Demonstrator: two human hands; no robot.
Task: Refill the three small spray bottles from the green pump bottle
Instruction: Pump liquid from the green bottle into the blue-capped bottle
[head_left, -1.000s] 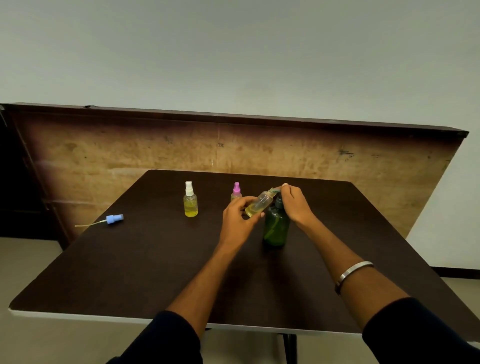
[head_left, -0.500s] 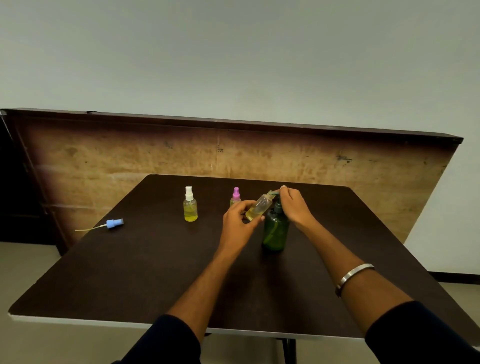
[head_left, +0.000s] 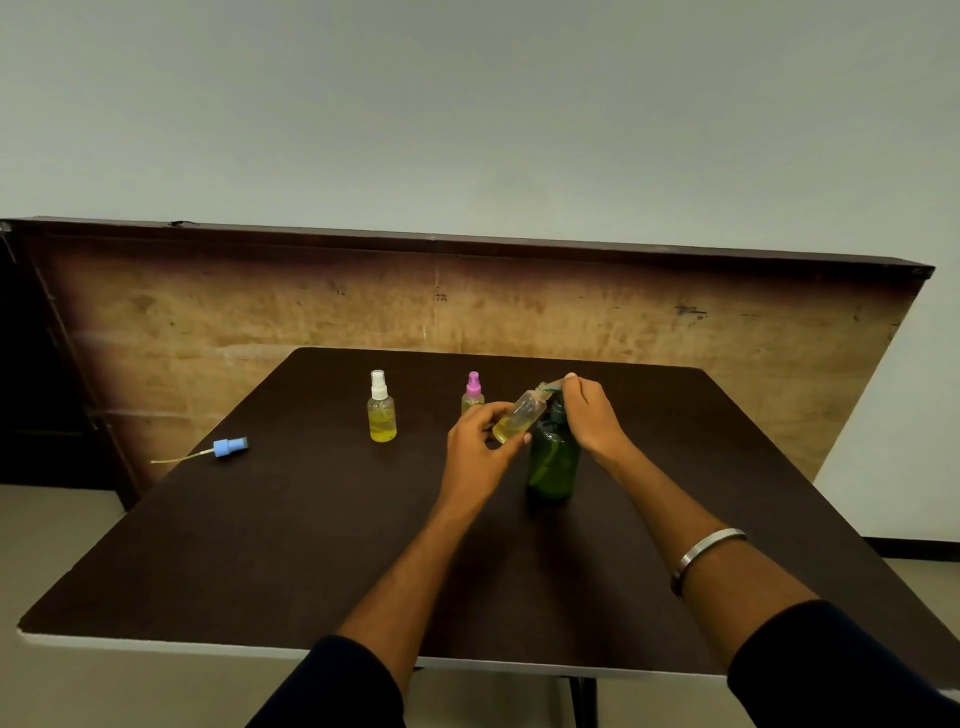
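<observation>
While hands (head_left: 535, 431) work, blue sprayer (head_left: 228, 447) lies apart.

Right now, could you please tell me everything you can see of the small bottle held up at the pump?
The uncapped spray bottle is small, clear and plastic-looking, with yellow liquid pooled at its lower end. It is tilted, its open neck raised to the spout of the green pump bottle. The left hand holds it off the table by its lower body. The right hand rests on the pump head. Whether liquid is flowing cannot be told.
</observation>
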